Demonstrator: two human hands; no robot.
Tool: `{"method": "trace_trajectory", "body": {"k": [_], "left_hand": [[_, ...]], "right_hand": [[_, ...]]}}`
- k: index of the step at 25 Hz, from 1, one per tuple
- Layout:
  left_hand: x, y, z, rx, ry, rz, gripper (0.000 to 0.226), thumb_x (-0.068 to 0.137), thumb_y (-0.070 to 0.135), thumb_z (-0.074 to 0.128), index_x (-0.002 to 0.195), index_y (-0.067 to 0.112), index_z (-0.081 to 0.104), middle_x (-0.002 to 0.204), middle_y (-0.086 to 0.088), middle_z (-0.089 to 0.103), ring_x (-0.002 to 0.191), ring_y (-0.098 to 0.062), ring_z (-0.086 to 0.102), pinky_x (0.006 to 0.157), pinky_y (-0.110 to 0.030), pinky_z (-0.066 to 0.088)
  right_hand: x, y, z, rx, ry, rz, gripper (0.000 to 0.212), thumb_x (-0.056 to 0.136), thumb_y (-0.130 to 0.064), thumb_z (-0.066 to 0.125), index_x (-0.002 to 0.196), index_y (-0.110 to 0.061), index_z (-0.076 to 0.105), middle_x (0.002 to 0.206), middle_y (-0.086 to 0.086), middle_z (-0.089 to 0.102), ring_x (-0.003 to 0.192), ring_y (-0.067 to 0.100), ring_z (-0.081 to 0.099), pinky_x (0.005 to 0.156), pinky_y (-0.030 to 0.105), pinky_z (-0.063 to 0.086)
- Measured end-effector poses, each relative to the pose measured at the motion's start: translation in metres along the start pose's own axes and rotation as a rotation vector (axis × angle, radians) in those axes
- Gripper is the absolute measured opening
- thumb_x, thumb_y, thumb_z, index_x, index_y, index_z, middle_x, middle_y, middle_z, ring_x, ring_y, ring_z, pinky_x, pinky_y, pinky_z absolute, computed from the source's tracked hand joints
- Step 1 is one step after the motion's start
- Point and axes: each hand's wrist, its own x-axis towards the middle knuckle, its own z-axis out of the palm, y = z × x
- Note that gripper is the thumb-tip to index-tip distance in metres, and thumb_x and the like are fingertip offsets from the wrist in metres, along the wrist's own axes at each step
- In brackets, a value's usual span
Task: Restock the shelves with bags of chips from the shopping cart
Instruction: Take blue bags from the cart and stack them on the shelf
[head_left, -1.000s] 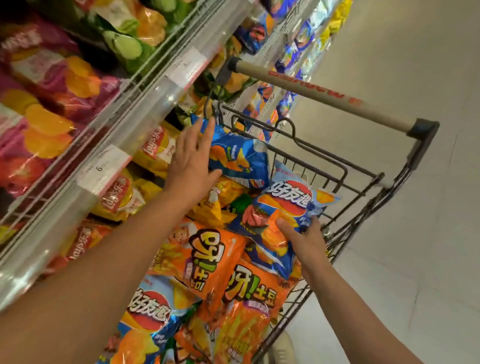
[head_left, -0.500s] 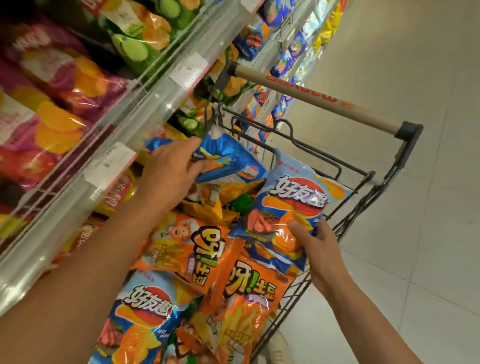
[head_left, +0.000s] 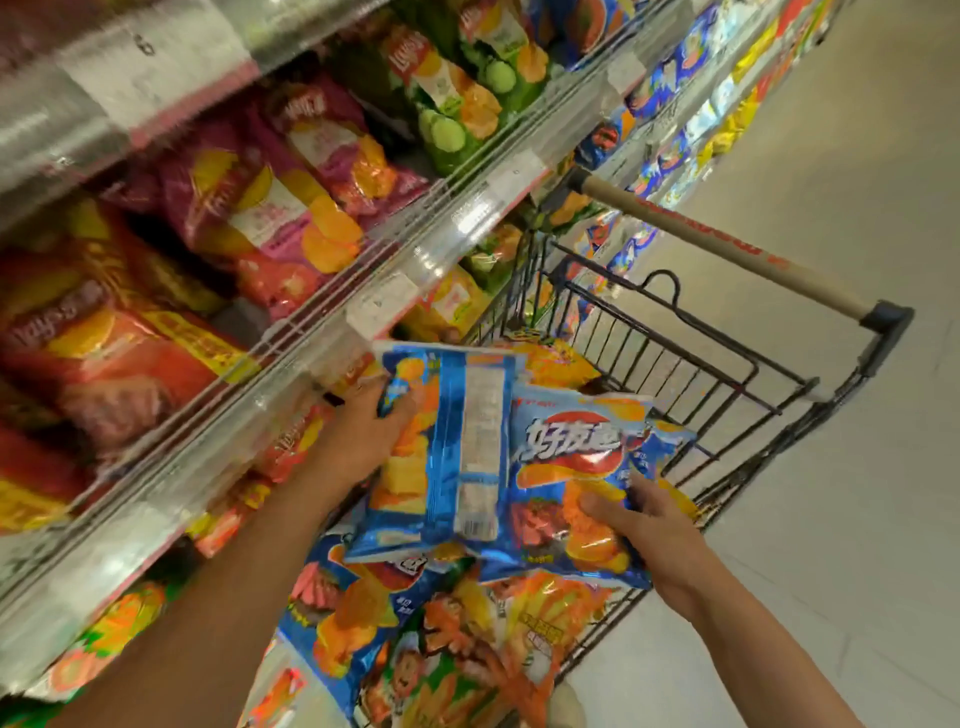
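My left hand (head_left: 358, 436) grips a blue chip bag (head_left: 447, 447) by its left edge, its back label facing me, lifted above the cart. My right hand (head_left: 644, 525) grips a second blue chip bag (head_left: 571, 483) with a red logo at its lower right corner. The two bags overlap side by side over the black wire shopping cart (head_left: 727, 395). Below them the cart holds several more bags, orange ones (head_left: 483, 649) and a blue one (head_left: 353, 618). The shelves (head_left: 415, 260) run along the left, close to my left hand.
The shelves hold red (head_left: 104, 343), pink (head_left: 270, 208) and green (head_left: 457, 104) chip bags behind clear price rails. The cart's tan handle bar (head_left: 717, 244) crosses the upper right. Pale tiled aisle floor (head_left: 857, 519) lies to the right. More shelving runs into the distance.
Both hands have lifted their blue bags up out of the cart. The left bag has turned so its back shows. The view has tilted up toward the shelves.
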Motion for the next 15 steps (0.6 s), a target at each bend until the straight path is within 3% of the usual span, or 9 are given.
{"method": "trace_trajectory", "body": {"k": [2, 4, 7, 9, 12, 14, 15], "left_hand": [[-0.017, -0.023, 0.022, 0.128, 0.068, -0.089, 0.065, 0.095, 0.045, 0.063, 0.149, 0.015, 0.039, 0.139, -0.015, 0.053, 0.12, -0.034, 0.056, 0.099, -0.048, 0.05], [-0.041, -0.033, 0.05, 0.235, 0.238, -0.006, 0.095, 0.086, 0.056, 0.067, 0.159, 0.019, 0.02, 0.157, -0.016, 0.029, 0.141, -0.036, 0.034, 0.11, -0.054, 0.039], [-0.073, -0.042, 0.092, 0.388, 0.111, -0.036, 0.119, 0.077, 0.078, 0.059, 0.161, 0.024, -0.008, 0.168, -0.006, -0.005, 0.154, -0.033, 0.001, 0.117, -0.06, 0.022], [-0.076, -0.051, 0.098, 0.478, 0.02, -0.153, 0.126, 0.078, 0.077, 0.061, 0.157, 0.024, -0.022, 0.166, -0.003, -0.019, 0.154, -0.031, -0.01, 0.117, -0.062, 0.018], [-0.074, -0.061, 0.077, 0.355, 0.065, -0.063, 0.117, 0.086, 0.045, 0.076, 0.159, 0.029, -0.015, 0.167, -0.007, 0.001, 0.153, -0.031, 0.011, 0.115, -0.058, 0.031], [-0.073, -0.064, 0.054, -0.048, 0.007, -0.025, 0.108, 0.086, 0.015, 0.078, 0.159, 0.042, 0.004, 0.162, -0.003, 0.025, 0.145, -0.028, 0.035, 0.108, -0.054, 0.045], [-0.074, -0.068, 0.041, -0.284, -0.072, -0.044, 0.102, 0.084, 0.009, 0.079, 0.155, 0.05, 0.017, 0.156, 0.0, 0.039, 0.135, -0.026, 0.05, 0.1, -0.051, 0.053]], "right_hand": [[0.002, 0.018, 0.009, -0.092, 0.064, 0.059, 0.074, 0.081, -0.022, 0.081, 0.146, -0.014, 0.049, 0.145, 0.013, 0.056, 0.121, 0.038, 0.063, 0.097, 0.055, 0.055], [0.001, 0.03, 0.016, -0.086, 0.091, 0.081, 0.071, 0.086, -0.02, 0.078, 0.149, -0.018, 0.046, 0.146, 0.011, 0.055, 0.12, 0.036, 0.065, 0.096, 0.055, 0.056], [-0.004, 0.035, 0.023, -0.023, 0.101, 0.078, 0.052, 0.089, -0.014, 0.073, 0.138, -0.02, 0.056, 0.125, 0.008, 0.072, 0.101, 0.03, 0.075, 0.085, 0.048, 0.062], [-0.005, 0.034, 0.024, -0.034, 0.122, 0.092, 0.045, 0.09, -0.013, 0.072, 0.133, -0.019, 0.059, 0.119, 0.008, 0.074, 0.098, 0.029, 0.075, 0.083, 0.046, 0.063], [-0.009, 0.03, 0.022, -0.062, 0.109, 0.107, 0.041, 0.091, -0.014, 0.071, 0.131, -0.019, 0.06, 0.117, 0.005, 0.075, 0.098, 0.027, 0.075, 0.081, 0.042, 0.063], [-0.013, 0.026, 0.018, -0.078, 0.067, 0.09, 0.039, 0.091, -0.015, 0.071, 0.128, -0.023, 0.062, 0.116, 0.002, 0.076, 0.099, 0.025, 0.076, 0.081, 0.041, 0.063], [-0.015, 0.022, 0.015, -0.075, 0.035, 0.079, 0.04, 0.09, -0.017, 0.072, 0.128, -0.025, 0.062, 0.116, 0.0, 0.076, 0.1, 0.024, 0.075, 0.08, 0.04, 0.063]]}}
